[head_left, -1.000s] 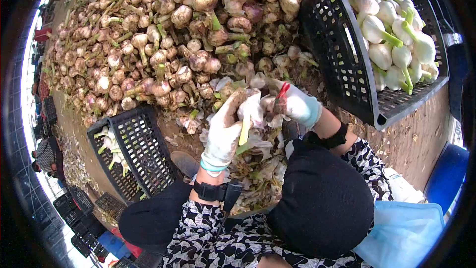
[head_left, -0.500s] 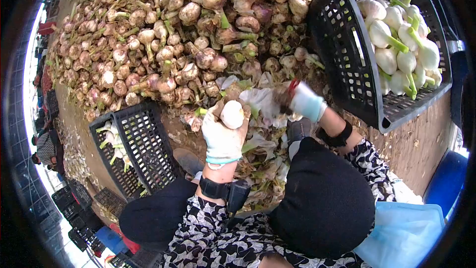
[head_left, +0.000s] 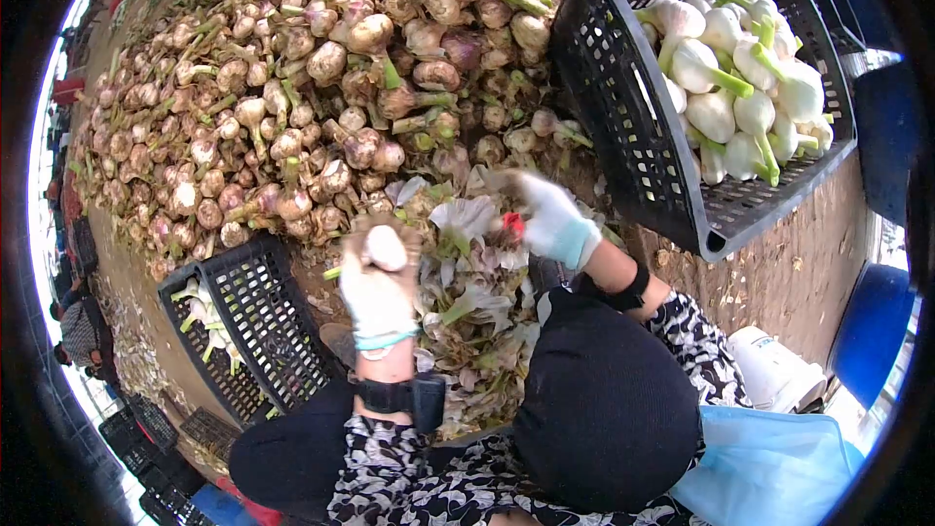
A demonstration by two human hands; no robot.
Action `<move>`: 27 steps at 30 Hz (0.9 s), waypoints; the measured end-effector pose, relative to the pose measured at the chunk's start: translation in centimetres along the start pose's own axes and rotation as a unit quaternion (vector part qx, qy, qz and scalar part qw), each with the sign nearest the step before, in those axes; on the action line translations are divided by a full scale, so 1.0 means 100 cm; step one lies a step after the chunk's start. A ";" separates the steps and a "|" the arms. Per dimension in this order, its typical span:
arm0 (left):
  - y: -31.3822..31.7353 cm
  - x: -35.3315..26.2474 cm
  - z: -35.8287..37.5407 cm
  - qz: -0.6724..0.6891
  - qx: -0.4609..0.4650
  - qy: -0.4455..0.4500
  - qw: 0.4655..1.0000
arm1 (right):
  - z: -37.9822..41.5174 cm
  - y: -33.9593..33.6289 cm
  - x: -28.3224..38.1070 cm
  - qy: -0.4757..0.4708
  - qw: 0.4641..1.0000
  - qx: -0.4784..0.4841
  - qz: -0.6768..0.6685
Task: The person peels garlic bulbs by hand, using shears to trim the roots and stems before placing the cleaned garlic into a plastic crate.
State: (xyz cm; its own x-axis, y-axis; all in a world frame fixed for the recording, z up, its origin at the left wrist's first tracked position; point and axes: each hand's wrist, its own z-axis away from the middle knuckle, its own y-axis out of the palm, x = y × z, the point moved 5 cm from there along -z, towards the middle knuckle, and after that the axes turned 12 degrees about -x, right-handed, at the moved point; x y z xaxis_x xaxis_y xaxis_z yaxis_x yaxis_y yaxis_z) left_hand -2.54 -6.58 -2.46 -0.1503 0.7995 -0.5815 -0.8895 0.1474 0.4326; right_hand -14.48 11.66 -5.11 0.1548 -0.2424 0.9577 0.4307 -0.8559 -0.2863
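Note:
A peeled white garlic bulb (head_left: 387,247) with a green stem rests in the gloved palm of my left hand (head_left: 378,290), fingers curled around it. My right hand (head_left: 553,217), gloved too, is to the right, above loose garlic skins (head_left: 472,307). Its fingers are blurred and bent around a small red object (head_left: 512,224), which I cannot make out. Beyond both hands lies a large heap of unpeeled garlic (head_left: 292,107), with dirty skins and cut stalks.
At the upper right, a tilted black crate (head_left: 633,117) holds clean white garlic (head_left: 745,78). A smaller black crate (head_left: 268,307) with white, green-stemmed pieces stands at left. A white bucket (head_left: 769,365) and a light blue bag (head_left: 769,458) are at lower right.
The view has shifted, so the heap and crates appear further left. My left hand has moved left with the garlic bulb. My right hand remains over the skins, now turned differently.

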 end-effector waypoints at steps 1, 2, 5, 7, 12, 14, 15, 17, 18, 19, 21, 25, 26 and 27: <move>-0.004 -0.014 -0.006 0.021 -0.002 0.020 1.000 | 0.002 -0.020 -0.010 -0.041 0.969 -0.069 0.234; -0.007 -0.025 -0.009 0.039 -0.005 0.040 0.998 | 0.005 -0.032 -0.009 -0.020 0.929 -0.147 0.340; 0.009 -0.011 -0.010 0.110 0.024 -0.053 0.992 | 0.007 -0.040 -0.024 0.065 0.898 -0.068 0.430; 0.023 0.012 0.008 0.125 0.061 -0.137 0.981 | -0.003 -0.029 -0.059 0.078 0.885 -0.030 0.458; 0.030 0.010 0.017 0.126 0.085 -0.182 0.971 | -0.020 -0.035 -0.077 0.119 0.969 -0.126 0.178; 0.025 -0.002 0.010 0.096 0.072 -0.141 0.983 | -0.023 -0.015 -0.062 0.210 0.961 -0.077 -0.162; 0.022 -0.003 0.008 0.077 0.105 -0.141 0.981 | -0.014 -0.010 -0.062 0.258 0.929 -0.091 -0.250; 0.013 -0.011 0.010 0.076 0.053 -0.107 0.990 | -0.003 -0.005 -0.065 0.305 0.886 -0.099 -0.335; 0.014 -0.019 0.014 0.069 0.022 -0.081 0.994 | -0.008 -0.009 -0.068 0.229 0.939 -0.065 -0.250; 0.010 -0.038 0.011 0.106 0.043 -0.038 0.993 | -0.010 -0.013 -0.071 0.150 0.975 -0.033 -0.158; -0.013 -0.111 -0.002 0.170 0.114 0.081 0.975 | -0.008 -0.017 -0.062 0.169 0.956 -0.044 -0.237; -0.026 -0.165 0.016 0.122 0.201 0.228 0.945 | -0.011 -0.024 0.014 0.222 0.871 -0.043 -0.436; -0.028 -0.138 0.007 0.109 0.131 0.175 0.970 | -0.013 -0.021 0.025 0.170 0.904 0.009 -0.393; 0.001 -0.096 0.013 0.037 0.195 0.125 0.972 | -0.015 -0.008 0.022 0.228 0.818 0.084 -0.522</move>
State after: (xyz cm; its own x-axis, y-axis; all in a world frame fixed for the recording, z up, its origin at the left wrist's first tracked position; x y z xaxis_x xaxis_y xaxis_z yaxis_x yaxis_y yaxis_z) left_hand -0.65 -13.45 4.03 -0.3502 0.6573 -0.6674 -0.6482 0.3442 0.6792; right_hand -15.82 11.13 -2.69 -0.7059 0.4024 0.5830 0.2381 -0.6403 0.7303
